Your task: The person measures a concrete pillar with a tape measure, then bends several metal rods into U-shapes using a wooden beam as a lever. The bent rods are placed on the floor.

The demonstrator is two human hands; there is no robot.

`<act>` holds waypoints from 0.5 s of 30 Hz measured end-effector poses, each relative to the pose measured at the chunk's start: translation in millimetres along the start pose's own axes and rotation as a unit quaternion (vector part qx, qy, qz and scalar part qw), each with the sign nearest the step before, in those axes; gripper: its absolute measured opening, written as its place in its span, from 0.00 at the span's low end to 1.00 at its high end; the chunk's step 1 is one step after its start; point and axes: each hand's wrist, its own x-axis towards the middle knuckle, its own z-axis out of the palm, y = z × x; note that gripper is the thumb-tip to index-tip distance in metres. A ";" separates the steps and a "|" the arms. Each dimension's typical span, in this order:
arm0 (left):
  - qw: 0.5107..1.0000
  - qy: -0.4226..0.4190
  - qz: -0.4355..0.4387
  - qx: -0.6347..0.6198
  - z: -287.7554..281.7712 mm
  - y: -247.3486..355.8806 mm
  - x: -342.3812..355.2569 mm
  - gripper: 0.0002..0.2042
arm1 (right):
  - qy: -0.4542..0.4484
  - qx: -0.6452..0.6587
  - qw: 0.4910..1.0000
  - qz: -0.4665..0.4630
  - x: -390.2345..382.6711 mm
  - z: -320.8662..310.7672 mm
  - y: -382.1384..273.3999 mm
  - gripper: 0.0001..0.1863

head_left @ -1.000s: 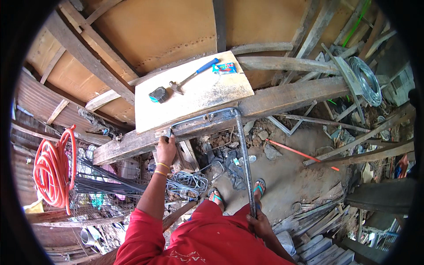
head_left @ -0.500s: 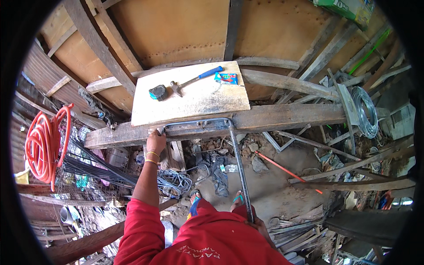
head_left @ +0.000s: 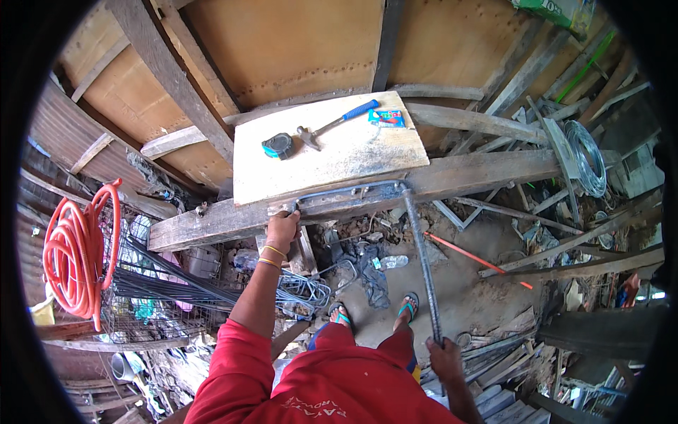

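My left hand (head_left: pixel 281 230) is closed on the short left end of a bent steel bar (head_left: pixel 378 185), which lies along bolts on a weathered timber beam (head_left: pixel 480 169). The bar's long arm (head_left: pixel 420 251) slopes down toward me, and my right hand (head_left: pixel 443 357) grips it low, beside my red shorts. Just beyond the bar, a pale plywood board (head_left: pixel 258 184) carries a black and teal tape measure (head_left: pixel 277 145), a hammer (head_left: pixel 360 108) with a blue handle and a small blue packet (head_left: pixel 385 119).
Coiled orange hose (head_left: pixel 74 261) hangs over a wire cage at left, near dark rods (head_left: pixel 169 286). A wire coil (head_left: pixel 586 162) hangs at right. Below lie rubble, a plastic bottle (head_left: pixel 392 262), an orange pipe (head_left: pixel 473 258) and scrap timber (head_left: pixel 505 367) around my sandalled feet.
My right hand has moved outward to the right, away from my body, with the bar's long arm. My left hand stays at the beam, and the view has shifted slightly.
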 end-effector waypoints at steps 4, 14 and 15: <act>0.991 -0.034 -0.019 -0.125 0.1 -1.4 -5.6 0.09 | -0.016 0.033 0.998 0.055 -16.5 -4.3 -19.6 0.17; 0.986 -0.060 -0.003 -0.157 -6.1 -12.6 3.0 0.11 | 0.071 -0.050 0.996 0.009 -31.9 8.8 -47.5 0.15; 0.984 -0.062 -0.002 -0.169 -8.4 -11.7 -0.6 0.12 | 0.075 -0.063 0.995 -0.009 -36.7 7.8 -44.5 0.15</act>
